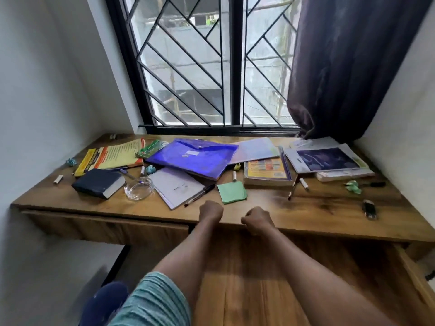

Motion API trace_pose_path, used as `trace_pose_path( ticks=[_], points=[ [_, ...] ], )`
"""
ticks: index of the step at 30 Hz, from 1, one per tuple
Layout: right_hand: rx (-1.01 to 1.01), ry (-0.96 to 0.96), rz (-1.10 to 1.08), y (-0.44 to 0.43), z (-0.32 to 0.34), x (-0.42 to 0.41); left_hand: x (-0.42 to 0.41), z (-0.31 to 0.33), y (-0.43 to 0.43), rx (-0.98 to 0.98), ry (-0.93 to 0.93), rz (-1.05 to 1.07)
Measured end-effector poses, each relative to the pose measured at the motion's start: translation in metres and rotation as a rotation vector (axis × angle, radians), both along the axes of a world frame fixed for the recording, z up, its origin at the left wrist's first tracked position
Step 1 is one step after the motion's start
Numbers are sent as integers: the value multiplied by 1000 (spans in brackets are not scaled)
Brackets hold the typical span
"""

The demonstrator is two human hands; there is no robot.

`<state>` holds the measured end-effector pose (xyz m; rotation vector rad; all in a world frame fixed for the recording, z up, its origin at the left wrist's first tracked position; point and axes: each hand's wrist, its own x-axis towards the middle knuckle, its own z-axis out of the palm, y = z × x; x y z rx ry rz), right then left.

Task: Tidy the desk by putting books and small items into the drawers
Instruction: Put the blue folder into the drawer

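The right-hand drawer [270, 278] stood pulled out beneath the desk [329, 208], its wooden floor bare and its right wall running along the picture's right side; the left drawer [106, 229] was shut. Both hands were curled into fists at the desk's front edge above the open drawer, the left hand [210, 212] and the right hand [256, 221], each closed with nothing seen inside it; whether the fingers hooked under the edge I could not tell.

The risk, as I judged it, lay in the clutter. The glass ashtray [139, 187] sat near the front edge beside the dark thick book [98, 183], and a careless sweep of books could have knocked it off. Loose pens [200, 195] lay across the spiral notebook [176, 185], liable to roll. The blue folder [193, 157] overlapped several things at mid-desk, so lifting it alone might have dragged others.

Toward the right end lay a stack of books [267, 171], a dark-covered booklet [327, 158], and a green paper pad [231, 191] near the front edge. Nothing looked stowed yet.
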<state>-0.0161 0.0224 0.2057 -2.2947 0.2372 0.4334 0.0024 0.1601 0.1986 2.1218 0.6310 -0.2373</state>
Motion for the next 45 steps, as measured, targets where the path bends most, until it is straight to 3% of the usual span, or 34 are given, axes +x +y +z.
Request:
trace_pose_path(
  ticks=[3, 7, 11, 16, 20, 26, 32, 35, 38, 45],
  points=[
    [271, -46, -64, 14, 3, 58, 65, -9, 19, -262, -54, 179],
    [582, -49, -121, 37, -13, 128, 128, -17, 34, -440, -127, 383],
    [666, -81, -122, 57, -36, 175, 160, -10, 36, -607, -318, 610],
    [718, -88, -136, 64, -62, 192, 179, -20, 40, -761, -341, 703],
    [640, -142, -51, 56, -62, 184, 165, -13, 40, -767, -358, 678],
    [1083, -13, -262, 35, -29, 162, 122, 11, 58, -759, -429, 615],
    [1267, 83, -483, 1, 3, 117, 47, 34, 72, -775, -483, 421],
    [1317, 84, -478, -21, 25, 75, -9, 50, 82, -824, -398, 264],
    [1407, 74, -431, -53, 41, 28, -62, 63, 81, -737, -313, 109],
    [1205, 88, -223, -111, 49, -94, -155, 53, 49, -815, -104, -166]
  ],
)
